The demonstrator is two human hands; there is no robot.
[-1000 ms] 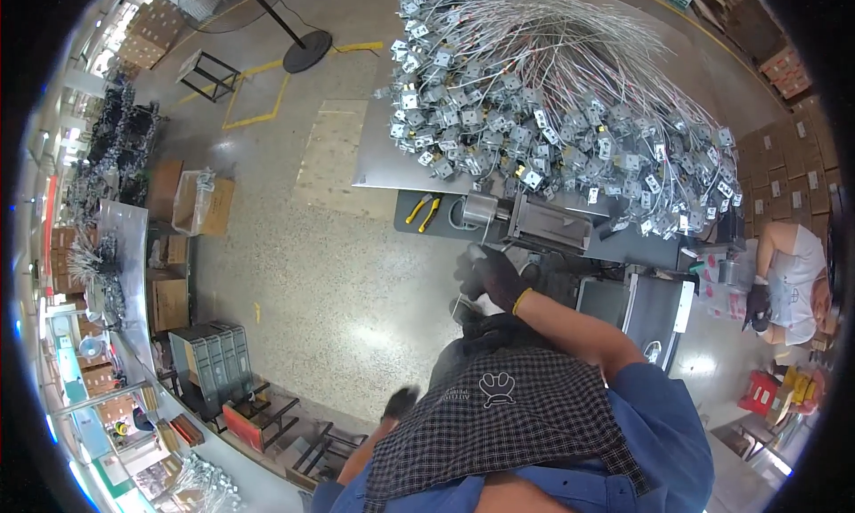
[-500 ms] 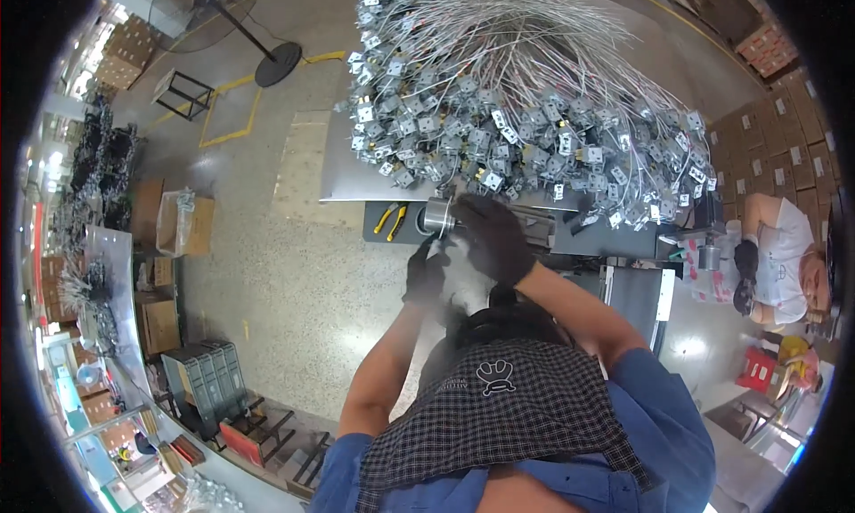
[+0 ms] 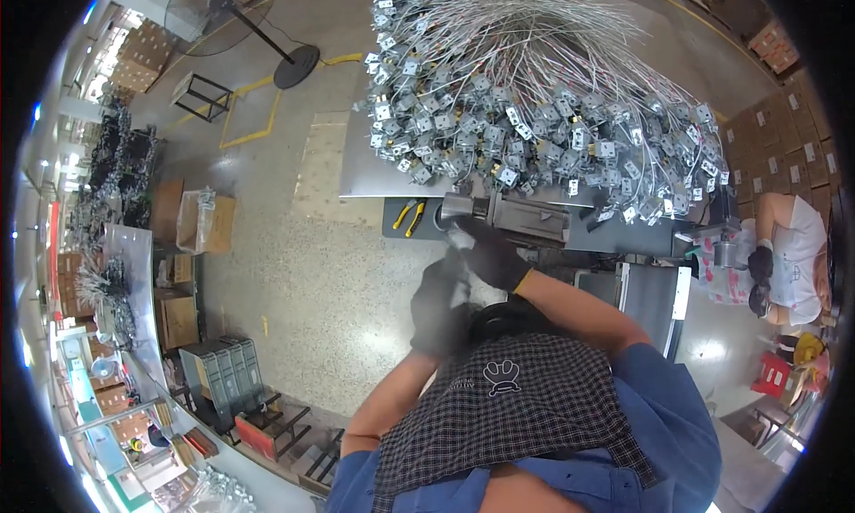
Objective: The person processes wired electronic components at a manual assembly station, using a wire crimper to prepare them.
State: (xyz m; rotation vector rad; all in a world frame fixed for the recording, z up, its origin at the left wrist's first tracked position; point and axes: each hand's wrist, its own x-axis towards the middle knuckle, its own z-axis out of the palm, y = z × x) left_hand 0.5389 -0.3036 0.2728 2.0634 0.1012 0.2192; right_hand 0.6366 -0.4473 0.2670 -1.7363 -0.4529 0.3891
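My left hand (image 3: 439, 306), in a dark glove, is low in front of my apron and smeared by motion; its fingers do not show clearly. My right hand (image 3: 492, 256), also gloved, reaches to the bench edge, its fingers closed by a small pale piece (image 3: 462, 239) whose kind I cannot make out. Just beyond those fingers is a silver metal cylinder (image 3: 458, 206), at the left end of a grey metal fixture (image 3: 525, 219). Yellow-handled pliers (image 3: 411, 217) lie on the dark mat left of the cylinder.
A large heap of metal boxes with white wires (image 3: 499, 126) covers the table beyond my hands. Another person (image 3: 793, 255) works at the right. A grey crate (image 3: 218, 375) and cardboard boxes (image 3: 214, 223) stand at the left, a floor fan (image 3: 297, 66) at the far left.
My left hand has come back toward my body, away from the cylinder. My right hand has shifted slightly nearer, uncovering the fixture. The view has moved a little.
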